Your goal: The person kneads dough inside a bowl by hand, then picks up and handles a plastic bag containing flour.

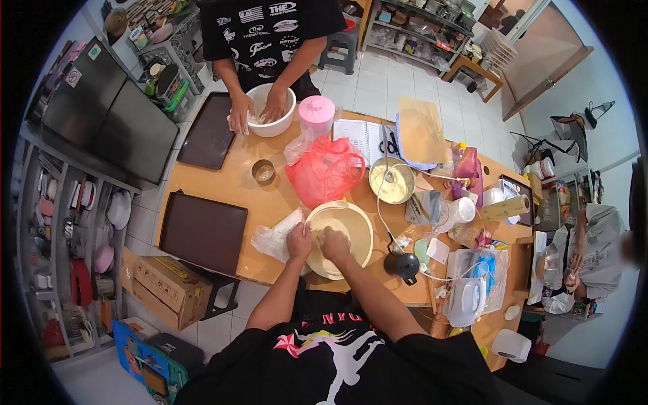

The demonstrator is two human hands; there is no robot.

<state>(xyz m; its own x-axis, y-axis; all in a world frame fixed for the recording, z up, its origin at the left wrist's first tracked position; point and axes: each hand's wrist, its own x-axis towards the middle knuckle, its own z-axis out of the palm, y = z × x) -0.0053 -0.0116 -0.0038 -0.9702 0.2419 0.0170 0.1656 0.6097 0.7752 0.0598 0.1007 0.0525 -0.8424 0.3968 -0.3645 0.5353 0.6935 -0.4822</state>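
A large cream-coloured bowl (365,226) stands at the table edge in front of me, with a pale floury mixture (337,226) inside. My left hand (299,241) is closed on the bowl's left rim, thumb upward. Inside the bowl, my right hand (335,244) is curled down into the mixture; its fingertips are hidden, and I cannot make out what they hold. Left of the bowl lies a clear plastic bag (271,241) with something white in it. A red plastic bag (325,172) sits just beyond the bowl.
Across the table, a person works with both hands in a white bowl (287,116). A metal bowl (399,189) with a corded mixer stands right, near a black lidded container (403,265). Dark trays (204,233) lie left. Another person (597,243) is far right.
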